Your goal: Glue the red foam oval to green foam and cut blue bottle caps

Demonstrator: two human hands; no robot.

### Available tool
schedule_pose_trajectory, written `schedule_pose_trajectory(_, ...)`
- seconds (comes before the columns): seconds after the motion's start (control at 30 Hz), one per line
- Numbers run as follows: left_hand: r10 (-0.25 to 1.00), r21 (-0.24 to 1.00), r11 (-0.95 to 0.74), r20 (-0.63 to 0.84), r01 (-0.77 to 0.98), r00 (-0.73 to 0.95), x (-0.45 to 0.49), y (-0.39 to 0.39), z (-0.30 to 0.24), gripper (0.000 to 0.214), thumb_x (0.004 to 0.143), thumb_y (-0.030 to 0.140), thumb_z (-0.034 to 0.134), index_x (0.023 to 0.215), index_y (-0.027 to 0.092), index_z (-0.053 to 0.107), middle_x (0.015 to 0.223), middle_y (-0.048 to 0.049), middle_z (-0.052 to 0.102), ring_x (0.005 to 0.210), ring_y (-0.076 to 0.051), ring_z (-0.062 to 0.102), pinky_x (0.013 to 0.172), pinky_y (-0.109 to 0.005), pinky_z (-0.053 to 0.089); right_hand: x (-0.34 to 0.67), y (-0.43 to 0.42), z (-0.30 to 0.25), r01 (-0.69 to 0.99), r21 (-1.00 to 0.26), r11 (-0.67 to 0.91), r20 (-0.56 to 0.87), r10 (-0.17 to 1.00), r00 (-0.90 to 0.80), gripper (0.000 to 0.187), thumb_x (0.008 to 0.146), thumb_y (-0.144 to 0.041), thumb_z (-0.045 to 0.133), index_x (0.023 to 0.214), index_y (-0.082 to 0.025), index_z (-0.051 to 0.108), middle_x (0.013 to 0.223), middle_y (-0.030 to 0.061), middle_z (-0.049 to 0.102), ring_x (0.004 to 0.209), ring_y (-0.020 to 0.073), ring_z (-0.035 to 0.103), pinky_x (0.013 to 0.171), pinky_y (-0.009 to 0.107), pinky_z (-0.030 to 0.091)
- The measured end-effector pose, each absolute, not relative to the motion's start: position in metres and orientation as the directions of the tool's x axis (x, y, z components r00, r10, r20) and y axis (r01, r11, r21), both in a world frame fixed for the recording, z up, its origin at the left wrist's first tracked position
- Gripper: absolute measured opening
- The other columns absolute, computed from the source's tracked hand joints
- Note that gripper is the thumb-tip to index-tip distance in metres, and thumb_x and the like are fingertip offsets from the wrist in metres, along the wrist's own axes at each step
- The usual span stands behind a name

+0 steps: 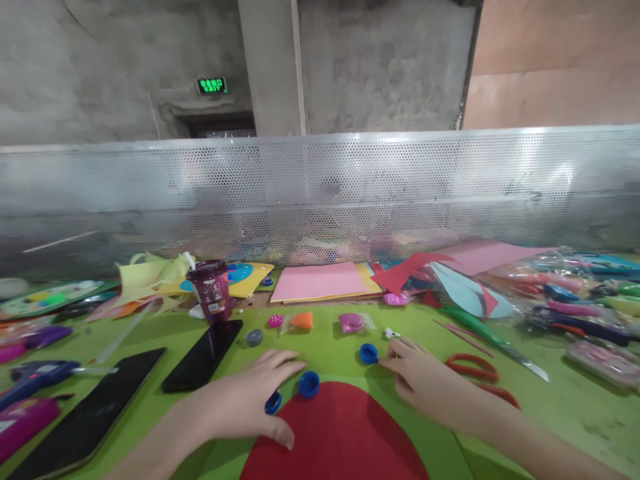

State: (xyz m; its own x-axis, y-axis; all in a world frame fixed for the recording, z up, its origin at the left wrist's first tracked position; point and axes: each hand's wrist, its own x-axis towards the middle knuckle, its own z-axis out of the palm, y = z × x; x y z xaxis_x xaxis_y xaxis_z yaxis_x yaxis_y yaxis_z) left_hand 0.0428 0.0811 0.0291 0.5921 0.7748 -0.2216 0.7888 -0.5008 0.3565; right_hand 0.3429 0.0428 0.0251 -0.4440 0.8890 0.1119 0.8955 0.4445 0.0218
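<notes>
A round-edged red paper shape (340, 433) lies on green paper (440, 447) in front of me. My left hand (255, 397) is over its left edge, thumb and fingers spread. One blue bottle cap (273, 403) shows partly in the gap below the fingers, the rest hidden. A second blue cap (309, 384) sits at the top edge of the red shape, just right of the hand. Farther right, the index fingertip of my right hand (420, 380) is at or very near a third blue cap (369, 353). That hand's fingers look loosely bent, gripping nothing visible.
Beyond the hands lie a grey cap (255, 337), orange clay (302, 321) and purple clay (353, 323). Left are a phone (203, 357), a tablet (90, 413), a drink cup (210, 291) and a glue gun (40, 373). Right are red-handled scissors (473, 367) and a green-handled knife (493, 337).
</notes>
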Motion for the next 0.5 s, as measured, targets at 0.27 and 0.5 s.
schedule_pose_trajectory(0.27, 0.781, 0.334, -0.539, -0.146, 0.773, 0.607, 0.050, 0.082, 0.024, 0.089, 0.060, 0.061, 0.064, 0.138, 0.026, 0.035, 0.146, -0.0072, 0.031, 0.134, -0.034, 0.022, 0.106, -0.048, 0.024, 0.328, 0.055, 0.018, 0.920, 0.024, 0.390, 0.205, 0.899, -0.387, 0.020, 0.084, -0.021, 0.048, 0.086, -0.020, 0.068, 0.085, 0.0079, 0.061, 0.083, 0.0220, 0.057, 0.077, 0.034, 0.046)
schedule_pose_trajectory(0.5, 0.792, 0.369, -0.504, -0.164, 0.781, 0.588, 0.033, 0.082, 0.051, 0.062, 0.064, 0.055, 0.064, 0.119, 0.027, 0.053, 0.130, -0.0058, 0.045, 0.123, -0.029, 0.038, 0.098, -0.038, 0.035, 0.318, 0.068, 0.013, 0.924, 0.015, 0.383, 0.287, 0.883, -0.371, 0.019, 0.078, -0.007, 0.045, 0.073, -0.016, 0.061, 0.079, 0.0089, 0.060, 0.079, 0.0229, 0.056, 0.079, 0.040, 0.043)
